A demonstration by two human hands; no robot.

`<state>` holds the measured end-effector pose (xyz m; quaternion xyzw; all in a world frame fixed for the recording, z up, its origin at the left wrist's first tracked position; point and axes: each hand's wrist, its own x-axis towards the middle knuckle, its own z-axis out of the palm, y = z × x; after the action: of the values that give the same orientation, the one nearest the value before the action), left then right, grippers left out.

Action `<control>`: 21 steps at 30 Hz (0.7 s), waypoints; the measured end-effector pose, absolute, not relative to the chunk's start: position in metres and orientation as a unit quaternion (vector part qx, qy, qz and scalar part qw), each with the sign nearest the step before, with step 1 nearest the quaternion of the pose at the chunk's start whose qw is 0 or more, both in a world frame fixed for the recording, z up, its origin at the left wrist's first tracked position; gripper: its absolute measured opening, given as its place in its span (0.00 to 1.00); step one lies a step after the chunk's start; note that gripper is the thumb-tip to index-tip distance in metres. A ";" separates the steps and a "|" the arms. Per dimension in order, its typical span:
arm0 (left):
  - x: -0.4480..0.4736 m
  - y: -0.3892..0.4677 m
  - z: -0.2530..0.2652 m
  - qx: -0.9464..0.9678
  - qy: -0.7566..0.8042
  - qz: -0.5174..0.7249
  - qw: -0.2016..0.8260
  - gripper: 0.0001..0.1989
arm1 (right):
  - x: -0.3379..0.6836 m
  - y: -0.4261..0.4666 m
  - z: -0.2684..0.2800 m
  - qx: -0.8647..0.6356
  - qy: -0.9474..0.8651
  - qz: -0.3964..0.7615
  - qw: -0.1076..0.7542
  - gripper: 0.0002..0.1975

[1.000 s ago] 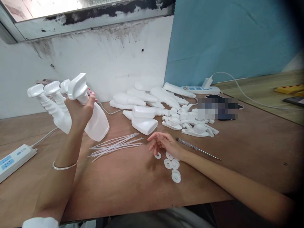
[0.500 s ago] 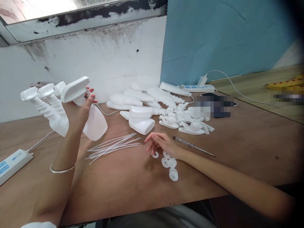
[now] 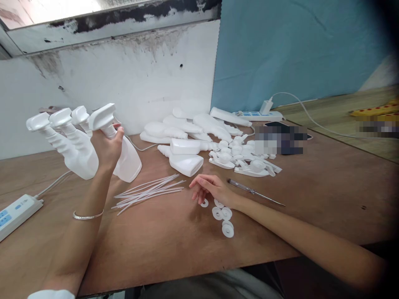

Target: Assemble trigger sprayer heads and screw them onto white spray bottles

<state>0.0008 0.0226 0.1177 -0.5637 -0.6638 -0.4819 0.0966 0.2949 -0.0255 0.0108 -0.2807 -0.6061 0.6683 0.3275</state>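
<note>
My left hand is closed around the neck of a white spray bottle, just under its trigger head. The bottle's lower body shows to the right of the wrist, at the table. Several similar spray bottles stand upright on the left, partly behind my forearm. My right hand rests loosely over the table, fingers bent and a little apart, with no object visible in it. Under and beside it lie several flat white ring washers. A bundle of thin white tubes lies between my two hands.
White bottles without heads lie in a pile at the back. Loose white trigger heads are heaped right of them. A screwdriver lies behind my right wrist. Power strips stand at left and back right, near a blurred dark item.
My left hand has shifted slightly right and away from me, and the bottle's head has turned and moved back with it. My right hand has hardly moved.
</note>
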 end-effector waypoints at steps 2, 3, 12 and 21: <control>-0.001 0.020 0.121 -0.540 -0.703 -0.445 0.126 0.18 | 0.295 -0.026 0.011 -0.283 -0.607 0.667 0.325 0.21; -0.003 0.019 0.123 -0.534 -0.716 -0.428 0.138 0.20 | 0.295 -0.026 0.011 -0.284 -0.608 0.667 0.324 0.21; -0.022 -0.003 0.151 -0.587 -0.787 -0.175 0.076 0.20 | 0.295 -0.026 0.009 -0.280 -0.618 0.662 0.318 0.19; -0.033 -0.011 0.161 -0.553 -0.828 -0.080 -0.039 0.20 | 0.295 -0.025 0.008 -0.278 -0.635 0.648 0.315 0.18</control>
<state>-0.0326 -0.0112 0.1608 -0.5534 -0.8282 -0.0796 -0.0393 0.2955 -0.0246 0.0078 -0.2783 -0.6351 0.6478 0.3154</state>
